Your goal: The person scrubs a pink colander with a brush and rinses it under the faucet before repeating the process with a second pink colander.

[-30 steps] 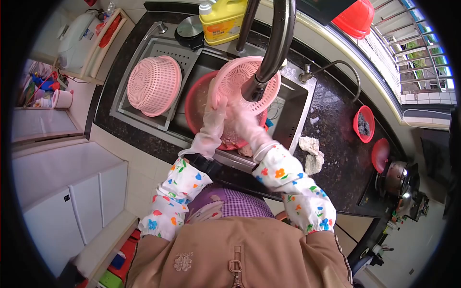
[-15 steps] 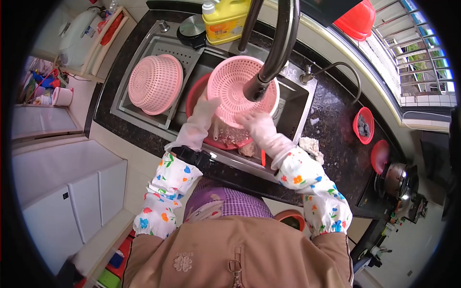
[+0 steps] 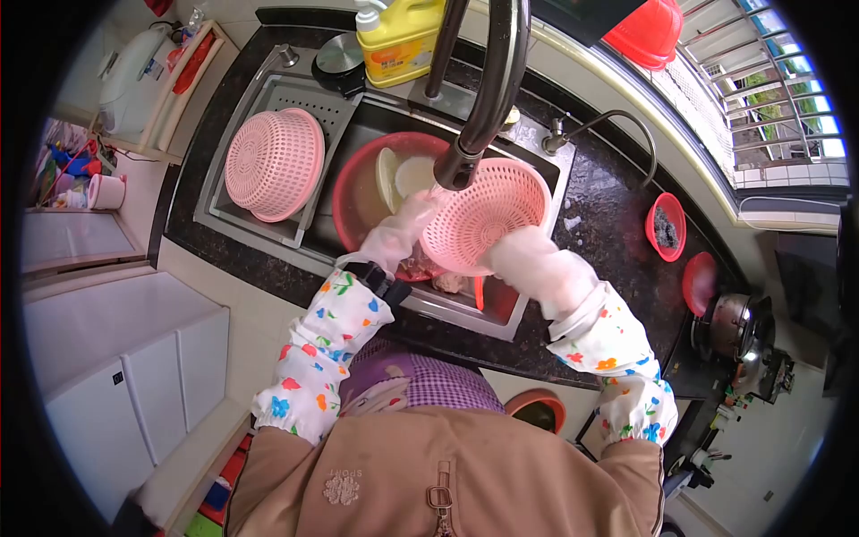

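Observation:
Both my hands wear translucent gloves and patterned sleeves. A pink perforated basket (image 3: 488, 210) is tilted beneath the faucet (image 3: 458, 166) over the right part of the sink. My left hand (image 3: 413, 225) grips its left rim, and my right hand (image 3: 528, 261) has hold of its lower right rim, the fingers partly hidden. Behind my left hand, a large red basin (image 3: 353, 192) stands in the sink with cloudy water and pale dishes (image 3: 413, 176) in it. Below the basket, something lumpy and beige (image 3: 450, 283) lies beside an orange-red handle (image 3: 479, 293).
Another pink basket (image 3: 273, 166) rests upside down on the left drainboard (image 3: 255, 224). A yellow detergent jug (image 3: 401, 45) and a round dark-rimmed object (image 3: 340, 58) stand behind the sink. On the right counter are a small red bowl (image 3: 666, 227) and a pot (image 3: 729, 324).
The basket has moved right in both hands and tilted, uncovering the basin's water and pale dishes. My right hand has moved right and down. The whole view has shifted slightly.

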`<action>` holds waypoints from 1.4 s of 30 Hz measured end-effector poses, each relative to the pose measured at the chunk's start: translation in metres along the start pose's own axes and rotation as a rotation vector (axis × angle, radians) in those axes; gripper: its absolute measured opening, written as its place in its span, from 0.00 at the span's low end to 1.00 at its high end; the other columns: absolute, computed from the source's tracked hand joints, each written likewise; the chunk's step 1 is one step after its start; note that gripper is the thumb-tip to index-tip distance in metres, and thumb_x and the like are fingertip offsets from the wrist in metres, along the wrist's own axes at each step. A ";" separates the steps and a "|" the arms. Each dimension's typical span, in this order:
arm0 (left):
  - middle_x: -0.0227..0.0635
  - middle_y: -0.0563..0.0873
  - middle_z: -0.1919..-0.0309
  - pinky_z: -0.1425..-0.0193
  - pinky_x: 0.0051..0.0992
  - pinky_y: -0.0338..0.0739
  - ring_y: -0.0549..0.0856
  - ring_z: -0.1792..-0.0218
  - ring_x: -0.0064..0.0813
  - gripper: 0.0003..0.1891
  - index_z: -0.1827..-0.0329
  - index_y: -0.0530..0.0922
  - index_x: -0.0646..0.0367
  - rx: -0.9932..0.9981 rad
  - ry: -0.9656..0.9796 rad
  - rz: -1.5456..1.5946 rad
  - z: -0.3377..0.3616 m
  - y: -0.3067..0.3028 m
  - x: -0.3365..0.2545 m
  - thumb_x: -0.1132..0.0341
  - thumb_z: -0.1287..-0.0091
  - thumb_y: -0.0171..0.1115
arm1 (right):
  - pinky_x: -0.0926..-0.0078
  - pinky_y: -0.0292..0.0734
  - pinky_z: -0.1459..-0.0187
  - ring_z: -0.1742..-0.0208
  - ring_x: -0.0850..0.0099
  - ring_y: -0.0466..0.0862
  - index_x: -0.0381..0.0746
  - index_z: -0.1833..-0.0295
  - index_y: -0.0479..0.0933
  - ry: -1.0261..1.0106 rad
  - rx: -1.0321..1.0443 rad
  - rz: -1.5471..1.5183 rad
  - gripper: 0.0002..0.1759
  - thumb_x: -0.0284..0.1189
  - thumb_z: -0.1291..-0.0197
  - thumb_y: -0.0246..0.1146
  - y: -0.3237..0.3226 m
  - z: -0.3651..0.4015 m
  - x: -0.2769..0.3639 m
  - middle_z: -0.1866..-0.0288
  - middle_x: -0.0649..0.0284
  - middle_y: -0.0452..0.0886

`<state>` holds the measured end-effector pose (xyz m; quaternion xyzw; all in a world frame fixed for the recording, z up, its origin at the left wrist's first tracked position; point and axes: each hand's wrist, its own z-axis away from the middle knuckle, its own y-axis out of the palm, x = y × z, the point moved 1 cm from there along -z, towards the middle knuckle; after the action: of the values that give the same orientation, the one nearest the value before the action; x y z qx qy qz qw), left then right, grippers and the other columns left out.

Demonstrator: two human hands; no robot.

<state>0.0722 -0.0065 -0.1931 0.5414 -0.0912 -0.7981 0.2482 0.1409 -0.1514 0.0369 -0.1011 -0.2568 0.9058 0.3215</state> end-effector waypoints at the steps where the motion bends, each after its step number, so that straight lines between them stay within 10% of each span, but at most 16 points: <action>1: 0.38 0.80 0.44 0.42 0.33 0.77 0.82 0.46 0.30 0.27 0.34 0.69 0.60 0.090 -0.057 0.107 0.011 0.003 -0.014 0.59 0.34 0.62 | 0.66 0.82 0.57 0.57 0.59 0.87 0.47 0.55 0.84 0.000 -0.001 0.002 0.14 0.24 0.47 0.61 0.005 -0.001 -0.012 0.59 0.59 0.86; 3: 0.38 0.79 0.42 0.41 0.35 0.76 0.81 0.45 0.31 0.28 0.32 0.67 0.58 0.126 -0.184 0.339 0.044 0.010 -0.051 0.58 0.33 0.61 | 0.68 0.80 0.63 0.64 0.56 0.85 0.43 0.61 0.84 -0.548 -0.385 -0.148 0.15 0.17 0.54 0.60 0.026 -0.010 -0.047 0.68 0.58 0.85; 7: 0.38 0.70 0.33 0.34 0.35 0.71 0.73 0.36 0.36 0.31 0.27 0.60 0.54 -0.026 -0.287 0.363 0.094 0.024 -0.087 0.58 0.31 0.56 | 0.68 0.79 0.58 0.61 0.55 0.84 0.44 0.51 0.82 -0.744 -0.608 -0.438 0.18 0.21 0.49 0.63 0.081 -0.064 -0.029 0.64 0.56 0.84; 11: 0.38 0.71 0.34 0.33 0.33 0.69 0.74 0.36 0.34 0.33 0.26 0.59 0.56 -0.096 -0.017 0.297 0.105 0.006 -0.088 0.64 0.34 0.56 | 0.69 0.77 0.48 0.48 0.66 0.81 0.41 0.34 0.70 -0.924 -0.342 -0.724 0.27 0.36 0.38 0.65 0.054 -0.056 0.021 0.45 0.53 0.79; 13: 0.36 0.78 0.42 0.38 0.29 0.73 0.78 0.43 0.26 0.29 0.29 0.64 0.54 -0.029 0.195 0.178 0.105 0.001 -0.091 0.67 0.35 0.57 | 0.69 0.74 0.43 0.44 0.68 0.78 0.40 0.33 0.68 -0.683 0.074 -1.150 0.29 0.38 0.37 0.64 0.046 -0.065 0.028 0.41 0.55 0.77; 14: 0.35 0.78 0.42 0.37 0.25 0.70 0.77 0.44 0.25 0.31 0.28 0.63 0.55 -0.014 0.189 0.173 0.108 0.001 -0.093 0.70 0.37 0.55 | 0.67 0.77 0.50 0.48 0.63 0.81 0.47 0.36 0.71 -1.045 -0.442 -0.843 0.22 0.33 0.36 0.62 0.063 -0.113 0.033 0.44 0.55 0.79; 17: 0.35 0.77 0.42 0.36 0.25 0.68 0.77 0.42 0.25 0.33 0.27 0.61 0.59 -0.115 0.128 -0.316 0.101 -0.007 -0.079 0.71 0.39 0.55 | 0.69 0.76 0.52 0.53 0.60 0.81 0.40 0.42 0.76 -1.062 -0.893 -0.316 0.20 0.23 0.42 0.63 0.022 -0.117 0.038 0.53 0.54 0.80; 21: 0.38 0.70 0.33 0.28 0.25 0.60 0.68 0.31 0.29 0.37 0.27 0.62 0.59 0.071 0.335 0.018 0.123 0.020 -0.103 0.77 0.44 0.58 | 0.67 0.76 0.60 0.61 0.57 0.80 0.39 0.54 0.81 -0.842 -0.738 -0.467 0.16 0.16 0.50 0.61 0.013 -0.114 0.020 0.64 0.56 0.80; 23: 0.39 0.68 0.32 0.27 0.23 0.57 0.65 0.30 0.28 0.36 0.27 0.62 0.61 0.010 0.405 0.019 0.107 0.005 -0.074 0.78 0.44 0.57 | 0.67 0.74 0.64 0.67 0.61 0.79 0.38 0.62 0.80 -0.756 -1.047 -0.691 0.12 0.14 0.54 0.60 0.043 -0.147 0.017 0.70 0.60 0.78; 28: 0.41 0.71 0.34 0.28 0.24 0.60 0.69 0.32 0.27 0.32 0.31 0.66 0.64 -0.369 0.474 -0.456 0.088 0.009 -0.107 0.83 0.44 0.51 | 0.66 0.74 0.60 0.63 0.57 0.81 0.34 0.58 0.78 -0.351 -0.511 -1.181 0.09 0.26 0.41 0.58 0.073 -0.142 0.024 0.62 0.53 0.82; 31: 0.40 0.78 0.41 0.33 0.25 0.68 0.77 0.41 0.28 0.29 0.33 0.69 0.64 -0.419 0.429 -0.268 0.074 0.007 -0.119 0.82 0.42 0.48 | 0.63 0.75 0.51 0.51 0.51 0.80 0.34 0.53 0.76 -0.813 -0.878 -0.687 0.12 0.24 0.44 0.61 0.087 -0.111 0.046 0.53 0.53 0.81; 37: 0.38 0.81 0.47 0.42 0.27 0.75 0.82 0.50 0.28 0.26 0.34 0.71 0.61 -0.280 0.309 0.102 0.025 -0.019 -0.075 0.72 0.38 0.55 | 0.62 0.75 0.48 0.55 0.60 0.83 0.40 0.52 0.76 -0.702 -1.278 -0.097 0.16 0.31 0.46 0.60 0.061 -0.082 0.014 0.58 0.57 0.83; 40: 0.38 0.80 0.47 0.42 0.31 0.74 0.81 0.49 0.30 0.25 0.33 0.69 0.53 -0.146 0.384 0.028 0.018 -0.001 -0.066 0.59 0.33 0.59 | 0.62 0.77 0.58 0.63 0.62 0.84 0.44 0.57 0.77 -0.482 -1.003 -0.069 0.11 0.29 0.48 0.59 0.060 -0.063 -0.012 0.70 0.64 0.82; 42: 0.42 0.76 0.41 0.37 0.37 0.72 0.77 0.41 0.35 0.30 0.33 0.68 0.54 -0.115 -0.024 0.480 0.047 0.025 -0.081 0.45 0.31 0.56 | 0.62 0.78 0.62 0.65 0.57 0.84 0.41 0.58 0.79 -0.374 -0.947 -0.291 0.09 0.28 0.47 0.62 0.064 -0.040 -0.017 0.71 0.61 0.83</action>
<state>0.0600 0.0059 -0.0978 0.4796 -0.1748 -0.7266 0.4600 0.1342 -0.1886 -0.0308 -0.0351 -0.7023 0.6392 0.3115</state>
